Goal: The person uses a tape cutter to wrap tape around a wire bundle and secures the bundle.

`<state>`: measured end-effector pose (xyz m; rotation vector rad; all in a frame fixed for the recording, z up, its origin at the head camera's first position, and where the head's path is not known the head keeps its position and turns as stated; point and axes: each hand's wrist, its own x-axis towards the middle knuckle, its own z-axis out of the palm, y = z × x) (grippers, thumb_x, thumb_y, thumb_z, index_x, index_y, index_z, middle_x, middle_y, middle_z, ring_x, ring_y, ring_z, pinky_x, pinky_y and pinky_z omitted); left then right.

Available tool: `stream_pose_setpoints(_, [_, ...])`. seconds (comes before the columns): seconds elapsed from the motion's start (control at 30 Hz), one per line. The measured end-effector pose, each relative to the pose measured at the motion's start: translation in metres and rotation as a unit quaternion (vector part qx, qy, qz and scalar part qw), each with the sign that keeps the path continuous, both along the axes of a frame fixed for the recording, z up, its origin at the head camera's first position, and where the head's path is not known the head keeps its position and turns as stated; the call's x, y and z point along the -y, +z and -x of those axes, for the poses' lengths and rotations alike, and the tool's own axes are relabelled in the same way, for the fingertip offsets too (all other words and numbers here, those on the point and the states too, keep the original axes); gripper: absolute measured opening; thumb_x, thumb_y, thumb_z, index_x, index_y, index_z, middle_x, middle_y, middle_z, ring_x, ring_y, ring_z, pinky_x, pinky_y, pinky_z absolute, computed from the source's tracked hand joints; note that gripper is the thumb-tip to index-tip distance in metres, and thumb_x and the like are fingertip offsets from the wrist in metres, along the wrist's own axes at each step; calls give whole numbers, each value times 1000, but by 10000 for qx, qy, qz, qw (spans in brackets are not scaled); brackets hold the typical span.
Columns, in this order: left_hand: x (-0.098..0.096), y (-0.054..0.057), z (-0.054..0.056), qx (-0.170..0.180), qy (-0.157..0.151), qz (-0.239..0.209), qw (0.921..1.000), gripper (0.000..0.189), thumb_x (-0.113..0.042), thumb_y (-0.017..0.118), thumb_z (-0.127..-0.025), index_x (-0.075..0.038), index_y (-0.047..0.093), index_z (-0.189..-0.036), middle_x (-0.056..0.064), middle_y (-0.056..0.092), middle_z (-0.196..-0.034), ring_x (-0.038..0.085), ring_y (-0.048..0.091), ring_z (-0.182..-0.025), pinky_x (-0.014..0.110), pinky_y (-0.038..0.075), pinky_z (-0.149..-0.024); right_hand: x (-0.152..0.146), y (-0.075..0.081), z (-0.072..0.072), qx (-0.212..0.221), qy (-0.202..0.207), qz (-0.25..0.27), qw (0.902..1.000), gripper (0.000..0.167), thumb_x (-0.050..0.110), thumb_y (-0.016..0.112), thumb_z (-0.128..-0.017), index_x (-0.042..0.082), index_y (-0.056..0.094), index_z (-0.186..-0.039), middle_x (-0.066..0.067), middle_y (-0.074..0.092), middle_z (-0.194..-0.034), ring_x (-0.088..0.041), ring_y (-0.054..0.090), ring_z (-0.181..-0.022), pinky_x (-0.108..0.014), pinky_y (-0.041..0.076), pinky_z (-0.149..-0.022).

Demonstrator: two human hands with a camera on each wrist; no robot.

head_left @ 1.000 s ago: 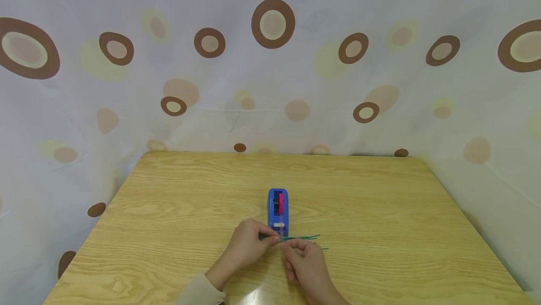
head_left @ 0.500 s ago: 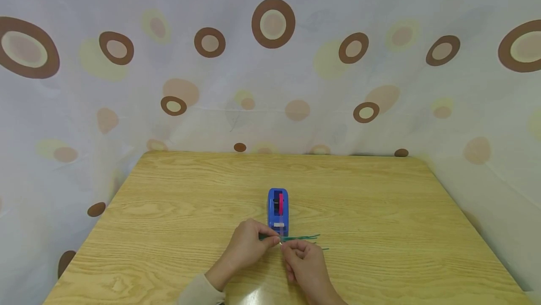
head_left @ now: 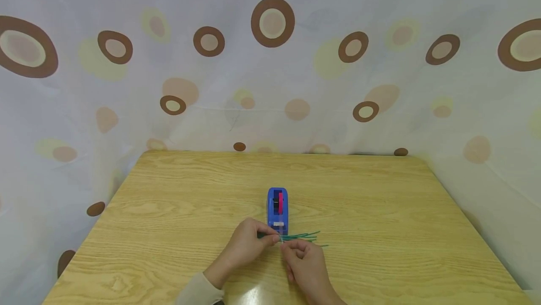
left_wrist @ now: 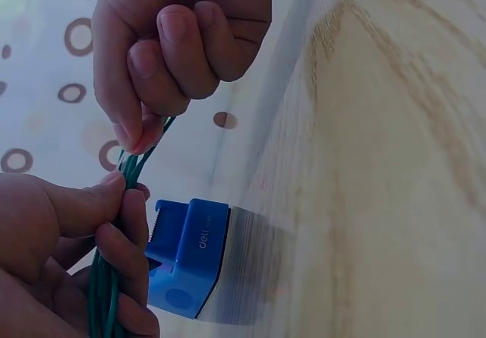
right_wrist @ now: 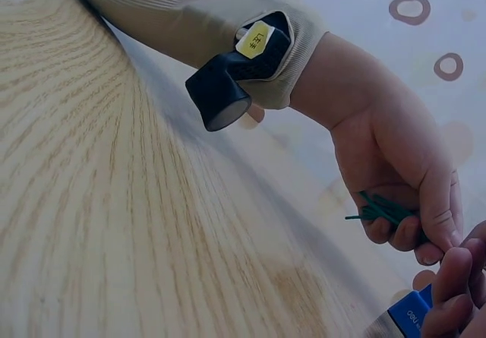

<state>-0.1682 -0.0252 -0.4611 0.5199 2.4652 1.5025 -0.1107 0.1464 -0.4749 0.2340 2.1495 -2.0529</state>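
Nearest on my head feed: beige sleeve [head_left: 199, 290] on the left arm, bottom edge, left of centre. My right wrist feed has a dark wrist camera [right_wrist: 220, 99] with a yellow label at that cuff, upper middle. Right hand [head_left: 308, 265], bottom, right of centre: thumb and index closed to a pinch, looks like on the near end of a clear tape strip [head_left: 281, 230]; left wrist feed shows its other fingers curled in. Left hand [head_left: 249, 246], lower centre: fingers wrapped round a bundle of thin green strands [head_left: 302, 236], thumb pressed on it. Loose strand ends fan out rightward, beyond the right fingertips. Strip crosses the bundle just beside the left thumb tip; can't tell if it's stuck there. Just past the hands, lower centre: blue tape dispenser [head_left: 272, 213], pink roll [head_left: 281, 203] seated in it, strip running from it toward me. I read "deli" on its side from the left wrist. All over a wood-grain table [head_left: 359, 201]. Farthest: pale backdrop [head_left: 270, 74] with brown rings, filling the upper frame.
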Motion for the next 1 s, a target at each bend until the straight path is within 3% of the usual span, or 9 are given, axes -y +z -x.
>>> stream_pose_setpoints(0.3, [0, 1, 1, 205, 7, -131, 9997, 10, -15, 73, -91, -7, 79, -89, -5, 71, -80, 11, 61, -79, 27, 50, -68, 0, 0, 0, -16, -69, -167, 9998, 26, 19, 66, -96, -6, 67, -104, 1, 50, -53, -12, 46, -43, -20, 33, -40])
stream_pose_setpoints(0.63, [1, -4, 3, 230, -167, -276, 9992, 14, -16, 70, -93, -4, 79, -91, -2, 72, -84, 9, 58, -75, 25, 49, -65, 2, -4, -1, -107, -143, -234, 9996, 20, 13, 66, -93, -6, 68, -99, 0, 49, -50, -11, 44, -40, -18, 30, -39])
stream_pose_setpoints(1.0, [-1, -7, 5, 457, -191, -313, 9983, 16, -17, 68, -94, -3, 76, -90, -1, 69, -88, 12, 56, -80, 28, 48, -69, 2, -6, 0, -219, -223, -262, 9992, 17, 10, 67, -92, -6, 69, -97, 0, 48, -50, -10, 43, -39, -18, 31, -38])
